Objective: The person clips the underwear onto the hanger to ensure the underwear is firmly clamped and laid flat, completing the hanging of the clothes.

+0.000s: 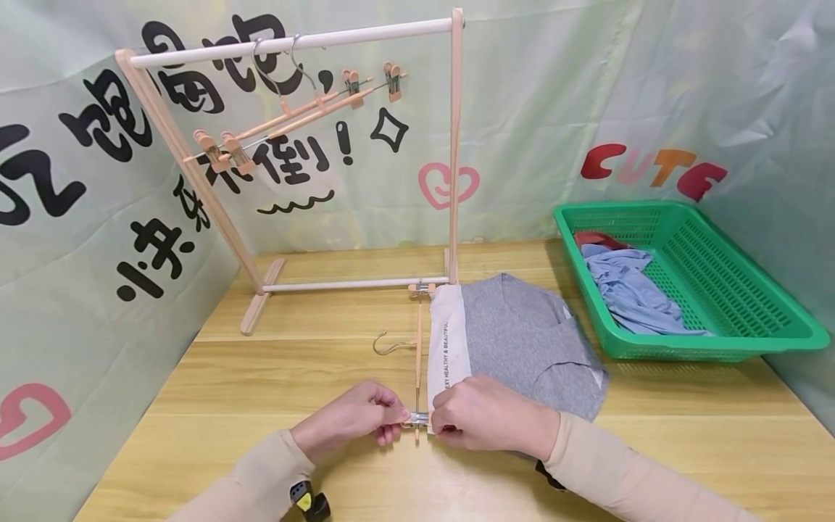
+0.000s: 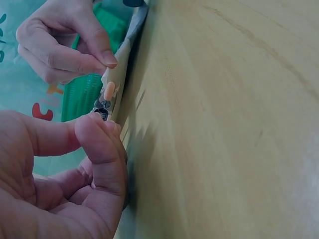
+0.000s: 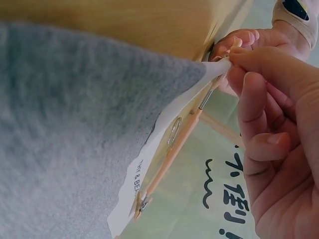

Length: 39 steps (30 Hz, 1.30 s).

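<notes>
Grey underpants (image 1: 522, 326) with a white printed waistband (image 1: 449, 333) lie on the table, waistband to the left. Along that band lies a clip hanger (image 1: 419, 355), its metal hook (image 1: 391, 344) pointing left. The far clip (image 1: 422, 289) sits at the band's far corner. My left hand (image 1: 359, 417) pinches the near clip (image 1: 417, 418) between thumb and fingers. My right hand (image 1: 489, 417) pinches the near corner of the waistband right beside that clip. In the right wrist view the white band (image 3: 164, 114) stretches up to the right fingertips. Whether the near clip grips the cloth is hidden by fingers.
Behind stands a wooden rack (image 1: 454, 145) with two clip hangers (image 1: 306, 119) on its top rail. A green basket (image 1: 717, 341) at the right holds blue cloth (image 1: 629, 286) and a red piece (image 1: 600, 240). Printed curtains (image 1: 535, 109) enclose the wooden table (image 1: 313, 362).
</notes>
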Each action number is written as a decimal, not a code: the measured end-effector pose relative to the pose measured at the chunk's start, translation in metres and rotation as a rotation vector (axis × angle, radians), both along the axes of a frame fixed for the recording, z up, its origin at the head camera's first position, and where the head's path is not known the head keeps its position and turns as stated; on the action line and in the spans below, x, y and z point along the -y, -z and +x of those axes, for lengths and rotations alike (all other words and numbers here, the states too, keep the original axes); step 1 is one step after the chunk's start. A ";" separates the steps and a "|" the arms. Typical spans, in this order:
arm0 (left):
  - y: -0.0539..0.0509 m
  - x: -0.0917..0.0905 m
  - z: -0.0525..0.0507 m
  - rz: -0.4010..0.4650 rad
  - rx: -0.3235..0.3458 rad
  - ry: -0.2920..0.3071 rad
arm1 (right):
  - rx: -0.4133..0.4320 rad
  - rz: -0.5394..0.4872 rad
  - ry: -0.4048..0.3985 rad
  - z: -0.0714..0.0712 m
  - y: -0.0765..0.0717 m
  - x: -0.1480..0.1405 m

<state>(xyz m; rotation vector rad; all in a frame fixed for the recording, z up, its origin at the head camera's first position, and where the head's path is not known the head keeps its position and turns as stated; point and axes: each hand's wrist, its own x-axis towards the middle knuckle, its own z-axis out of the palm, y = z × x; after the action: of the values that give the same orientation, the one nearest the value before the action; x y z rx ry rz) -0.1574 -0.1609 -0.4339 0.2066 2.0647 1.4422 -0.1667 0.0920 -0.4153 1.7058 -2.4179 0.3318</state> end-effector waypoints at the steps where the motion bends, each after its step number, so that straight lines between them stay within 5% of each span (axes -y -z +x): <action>1: 0.000 0.000 0.000 0.002 -0.001 0.004 | 0.000 0.002 0.002 0.000 0.000 0.000; 13: -0.003 -0.001 -0.003 -0.073 -0.051 0.025 | 0.070 0.034 0.048 -0.009 -0.001 -0.002; 19: -0.011 0.003 -0.005 -0.262 -0.251 0.087 | 0.165 -0.007 0.115 -0.042 -0.010 -0.008; 24: -0.022 0.008 -0.015 -0.368 -0.385 0.158 | 0.261 -0.014 0.250 -0.081 -0.022 -0.012; 27: -0.031 0.010 -0.038 -0.386 -0.411 0.114 | 0.290 -0.002 0.347 -0.110 -0.030 -0.009; 32: -0.041 0.006 -0.096 -0.378 -0.429 -0.066 | 0.277 0.036 0.503 -0.155 -0.031 0.002; 39: -0.035 -0.010 -0.159 -0.365 -0.443 -0.226 | 0.273 0.071 0.628 -0.187 -0.015 0.019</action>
<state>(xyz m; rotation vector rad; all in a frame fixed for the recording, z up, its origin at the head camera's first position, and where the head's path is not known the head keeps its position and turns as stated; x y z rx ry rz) -0.3169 -0.1507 -0.3990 0.1557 2.7477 1.1876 -0.3532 0.0731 -0.4000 0.8778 -3.0245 0.4053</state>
